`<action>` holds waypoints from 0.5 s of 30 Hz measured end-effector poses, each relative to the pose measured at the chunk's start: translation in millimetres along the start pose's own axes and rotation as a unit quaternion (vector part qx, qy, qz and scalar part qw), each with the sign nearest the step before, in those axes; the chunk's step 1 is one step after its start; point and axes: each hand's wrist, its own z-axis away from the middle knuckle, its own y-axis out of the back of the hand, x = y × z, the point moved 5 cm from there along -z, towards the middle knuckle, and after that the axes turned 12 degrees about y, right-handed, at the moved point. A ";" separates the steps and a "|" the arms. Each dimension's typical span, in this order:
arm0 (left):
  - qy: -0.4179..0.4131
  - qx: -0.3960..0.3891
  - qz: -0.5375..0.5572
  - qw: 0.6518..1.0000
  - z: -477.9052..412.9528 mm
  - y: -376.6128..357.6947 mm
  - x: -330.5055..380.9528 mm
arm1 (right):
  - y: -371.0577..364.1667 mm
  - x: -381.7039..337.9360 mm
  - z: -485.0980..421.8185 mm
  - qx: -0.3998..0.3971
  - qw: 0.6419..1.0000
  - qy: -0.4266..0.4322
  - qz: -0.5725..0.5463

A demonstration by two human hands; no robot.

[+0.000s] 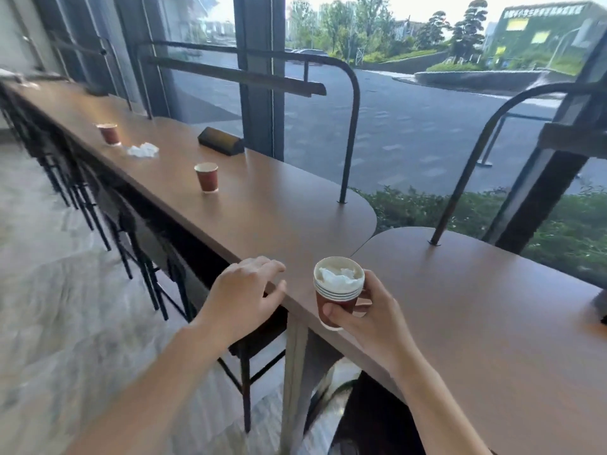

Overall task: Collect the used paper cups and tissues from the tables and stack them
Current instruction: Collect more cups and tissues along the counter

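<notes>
My right hand (368, 315) grips a stack of several nested red paper cups (335, 298) with white tissue (338, 275) stuffed in the top one, held over the near edge of the long brown counter (279, 205). My left hand (244, 295) hovers at that edge with fingers apart, holding nothing. Farther along the counter a single red paper cup (207, 177) stands upright. Beyond it lies a crumpled white tissue (143, 150), and next to that stands another red cup (110, 133).
A black box (220, 141) sits on the counter by the window. Dark curved metal posts (351, 126) rise from the counter tops. A second brown table (486, 307) adjoins at the right. Black stools (98, 205) line the counter's left side.
</notes>
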 end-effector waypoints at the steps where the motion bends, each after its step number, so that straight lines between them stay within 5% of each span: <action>1: 0.016 0.003 0.004 1.000 4.8 9.0 -21.3 | -20.6 -6.2 -6.5 -0.015 1.000 0.004 -0.004; 15: 0.240 0.067 -0.039 0.968 80.0 140.3 -310.0 | -333.7 -121.9 -53.5 -0.233 0.966 0.065 -0.089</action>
